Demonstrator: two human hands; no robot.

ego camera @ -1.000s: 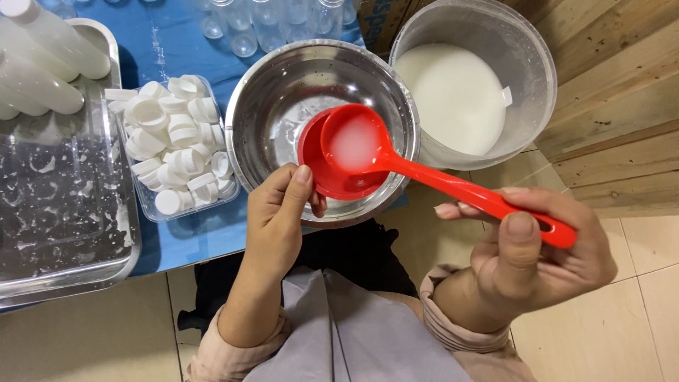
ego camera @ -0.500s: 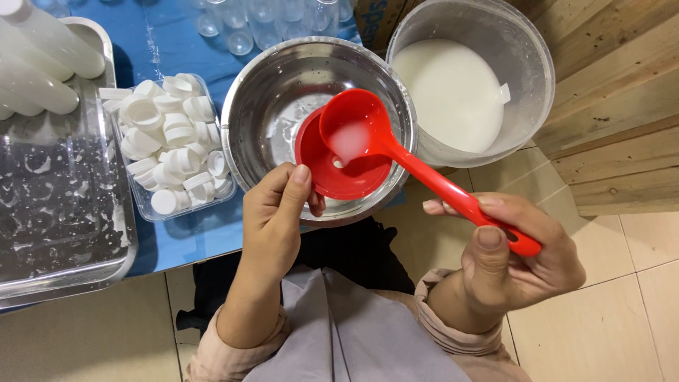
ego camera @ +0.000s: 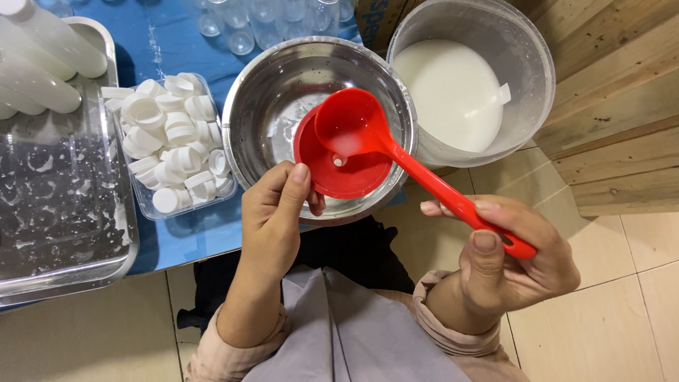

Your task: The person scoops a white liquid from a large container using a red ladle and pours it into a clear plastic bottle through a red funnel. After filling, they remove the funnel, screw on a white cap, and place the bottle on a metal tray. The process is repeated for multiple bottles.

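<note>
Red ladle (ego camera: 353, 127) and red funnel (ego camera: 339, 166) are the two things in hand, both over the steel bowl (ego camera: 262, 92).

Right hand (ego camera: 509, 262), nearest the camera: fingers wrapped shut around the end of the ladle's handle, thumb lying along the top. Handle runs up and left from the fist to the cup.

Left hand (ego camera: 272, 212): thumb up against the funnel's near rim, fingers curled under or behind it (what they grip below the rim is hidden, cannot tell). Hand sits at the bowl's near edge.

Ladle cup is tilted over the funnel, touching or just above its far rim. Thin white film inside the cup, a small white pool at the funnel's centre hole.

Bowl is wet inside with white streaks and rests on the blue table (ego camera: 177, 42).

Left of the bowl, just beside it: clear plastic tub (ego camera: 152, 205) full of white caps (ego camera: 173, 134). Further left: metal tray (ego camera: 71, 269), wet, with white bottles (ego camera: 49, 42) lying at its far end.

Right of the bowl, touching or nearly so: large translucent bucket (ego camera: 523, 49) holding white liquid (ego camera: 449, 92).

Far edge of the table: row of clear empty bottles (ego camera: 240, 35). Wooden wall (ego camera: 615, 106) on the right.
</note>
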